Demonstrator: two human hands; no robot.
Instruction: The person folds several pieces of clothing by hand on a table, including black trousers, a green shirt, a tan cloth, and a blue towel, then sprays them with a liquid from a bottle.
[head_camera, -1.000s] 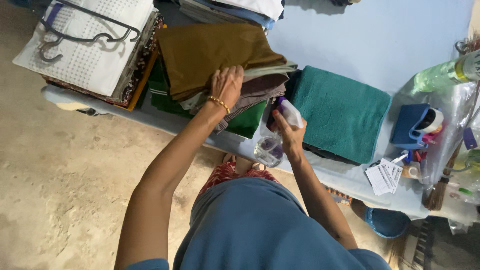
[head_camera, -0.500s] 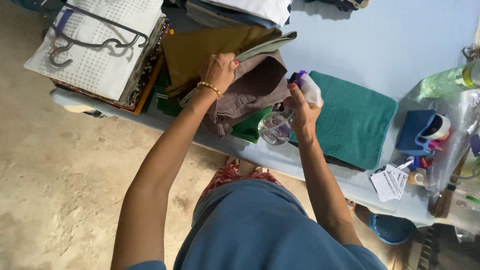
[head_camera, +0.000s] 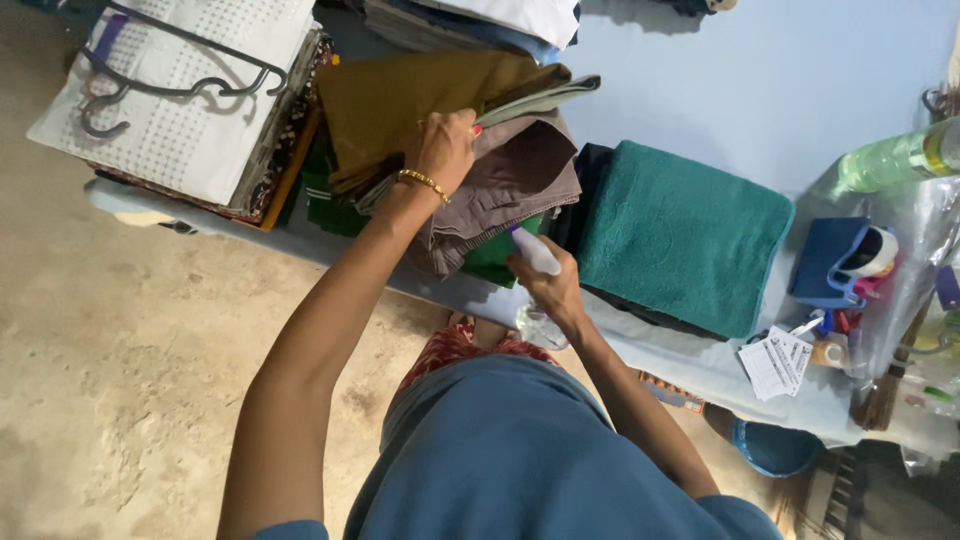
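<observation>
Pale blue table (head_camera: 760, 80) carried a stack of folded clothes (head_camera: 500, 180) beside a teal towel (head_camera: 680, 235); left hand (head_camera: 440, 150) gripped the stack's upper folds; right hand (head_camera: 555, 290) clasped a spray bottle (head_camera: 535, 255) at the table's near edge, its long axis steeply tilted, nozzle toward the clothes.

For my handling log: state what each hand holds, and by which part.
The left hand grips the folded clothes at the upper layers of the stack, lifting them. The right hand holds a clear spray bottle around its neck, just under the white nozzle.
</observation>
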